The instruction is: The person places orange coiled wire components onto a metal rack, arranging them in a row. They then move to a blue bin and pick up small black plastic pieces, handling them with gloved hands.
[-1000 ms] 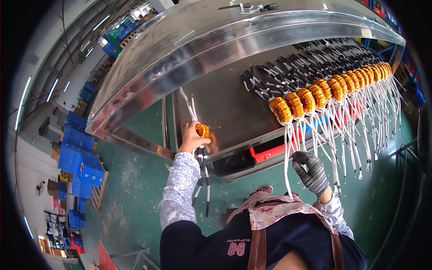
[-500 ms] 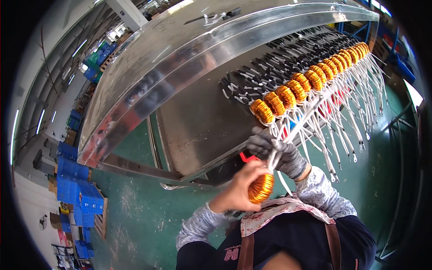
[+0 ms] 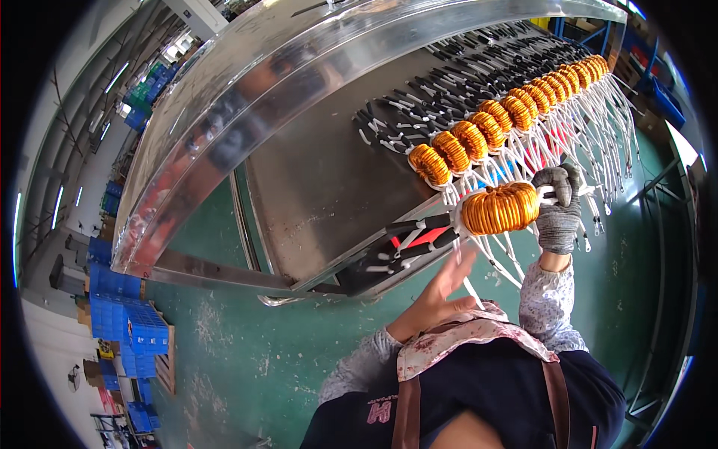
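Note:
My right hand [image 3: 557, 209], in a grey knit glove, is closed round the white leads at one end of a copper-wound toroidal coil [image 3: 499, 209]. The coil hangs in front of the table's near edge, its black-sleeved leads [image 3: 419, 236] pointing left. Below those leads my bare left hand [image 3: 440, 293] has its fingers stretched out and holds nothing that I can see. Beyond the held coil, a row of similar coils [image 3: 469, 140] runs along the shelf edge towards the far right.
The metal shelf [image 3: 329, 179] carries many black-sleeved leads [image 3: 449, 97] behind the coils. White leads [image 3: 591, 142] hang over its front edge. A shiny metal rail [image 3: 247, 120] curves above. Blue crates [image 3: 142, 325] stand on the green floor at left.
The coil has moved up and right, out of my left hand, and turned sideways. My right hand has moved right, holding its white leads. My left fingers have opened.

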Demonstrator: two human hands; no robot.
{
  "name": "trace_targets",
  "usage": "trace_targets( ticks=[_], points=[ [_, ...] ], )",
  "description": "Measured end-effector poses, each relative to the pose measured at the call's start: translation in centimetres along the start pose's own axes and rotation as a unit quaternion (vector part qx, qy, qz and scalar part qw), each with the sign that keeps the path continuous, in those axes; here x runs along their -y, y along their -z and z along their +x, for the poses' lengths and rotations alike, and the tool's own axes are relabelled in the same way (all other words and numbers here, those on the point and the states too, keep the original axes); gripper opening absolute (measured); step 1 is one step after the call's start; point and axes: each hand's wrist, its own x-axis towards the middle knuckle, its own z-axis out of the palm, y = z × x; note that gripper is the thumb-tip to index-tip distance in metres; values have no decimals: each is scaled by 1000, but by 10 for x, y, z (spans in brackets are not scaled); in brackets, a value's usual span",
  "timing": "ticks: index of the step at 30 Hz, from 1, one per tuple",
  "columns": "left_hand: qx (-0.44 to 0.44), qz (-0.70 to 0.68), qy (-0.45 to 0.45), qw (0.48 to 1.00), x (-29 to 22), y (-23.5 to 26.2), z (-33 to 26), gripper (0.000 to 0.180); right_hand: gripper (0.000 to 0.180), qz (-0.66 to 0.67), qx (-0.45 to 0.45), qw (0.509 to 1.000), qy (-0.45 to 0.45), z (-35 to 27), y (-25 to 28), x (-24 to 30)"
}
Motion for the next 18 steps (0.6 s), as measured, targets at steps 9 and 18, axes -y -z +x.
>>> trace_targets(
  ticks=[9, 18],
  points=[
    [-107, -13, -248, 963, -78, 66, 50, 42, 42, -410, 90, 907, -4, -49, 44, -71],
    [-257, 19, -16, 966, -37, 231, 122, 29, 55, -642, 118, 758, -4, -39, 158, -82]
  ],
)
